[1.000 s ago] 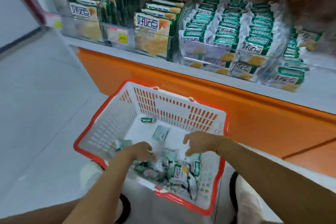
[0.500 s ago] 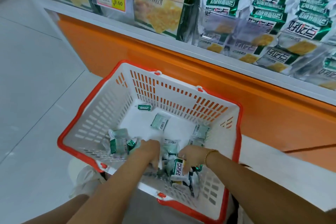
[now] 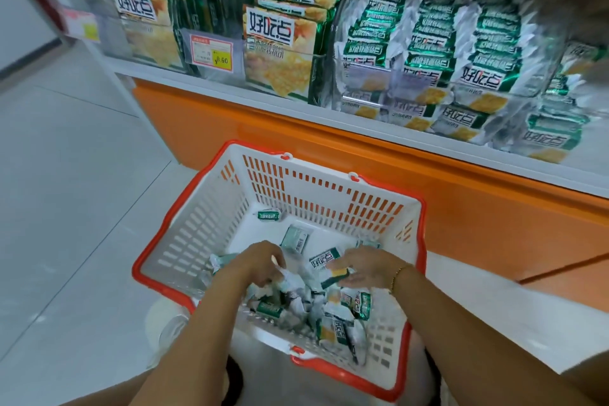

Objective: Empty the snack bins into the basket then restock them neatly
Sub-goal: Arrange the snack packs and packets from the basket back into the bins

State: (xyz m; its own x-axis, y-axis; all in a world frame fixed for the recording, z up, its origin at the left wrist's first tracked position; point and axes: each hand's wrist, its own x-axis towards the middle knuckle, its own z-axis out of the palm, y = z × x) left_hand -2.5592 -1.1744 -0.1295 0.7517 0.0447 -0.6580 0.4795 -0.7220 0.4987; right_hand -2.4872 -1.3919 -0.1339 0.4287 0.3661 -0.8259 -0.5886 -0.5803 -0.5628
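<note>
A white basket with a red rim (image 3: 184, 234) sits on the floor below the shelf. Several small green-and-silver snack packets (image 3: 333, 316) lie heaped in its near half, and two loose ones (image 3: 268, 215) rest further back. My left hand (image 3: 257, 265) is curled into the heap, its fingers closed on crinkled silver packets. My right hand (image 3: 365, 265) grips a green-and-white packet (image 3: 324, 262) just above the heap. On the shelf, a clear bin (image 3: 369, 76) holds tidy rows of the same packets (image 3: 428, 30).
Larger yellow cracker packs (image 3: 280, 46) stand in bins left of the packets, beside a price tag (image 3: 212, 53). An orange panel (image 3: 362, 168) runs under the white shelf edge. Pale floor tiles (image 3: 66, 191) spread to the left. My shoes show under the basket.
Both hands have drawn slightly apart and lifted off the heap with packets in them. The right hand now holds a packet face up. The view has tilted up toward the shelf.
</note>
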